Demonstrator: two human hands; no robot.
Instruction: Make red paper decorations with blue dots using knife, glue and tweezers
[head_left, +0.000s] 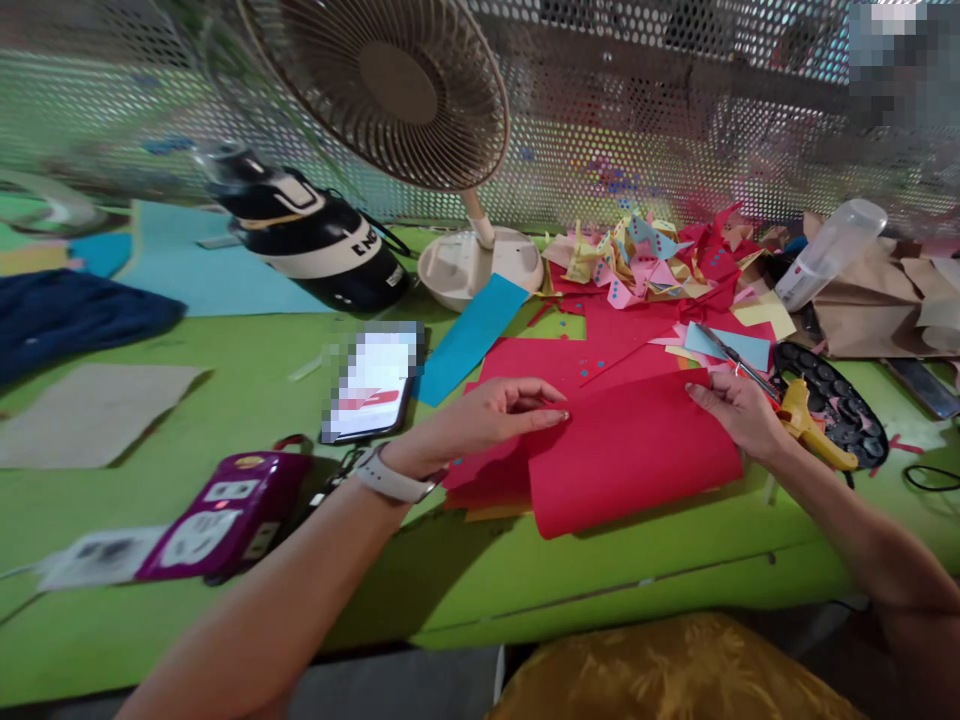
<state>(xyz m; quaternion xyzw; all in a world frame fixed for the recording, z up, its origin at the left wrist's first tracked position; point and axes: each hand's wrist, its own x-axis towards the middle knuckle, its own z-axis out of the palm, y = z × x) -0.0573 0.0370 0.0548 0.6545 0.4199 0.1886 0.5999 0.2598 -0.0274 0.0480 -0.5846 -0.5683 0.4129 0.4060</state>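
A red paper sheet (637, 455) is raised over the table, its near edge curling down. My left hand (517, 410) pinches the sheet's left edge between thumb and fingers, with a pale watch band on that wrist. At the far right corner my right hand (731, 405) grips the same sheet, thumb on top. More red sheets (495, 440) lie flat beneath it. Just right of my right hand are scissors (739, 358) with a yellow handle, partly over a black tray (832, 400) with round hollows. A light blue paper strip (724, 345) lies near the blades.
Folded paper pieces (645, 255) are heaped behind the red sheets. A fan (397, 90) and a black bottle (322, 240) stand at the back. Left are a phone (375, 380), a purple power strip (232, 500) and a blue paper strip (472, 340). A clear bottle (832, 250) leans right.
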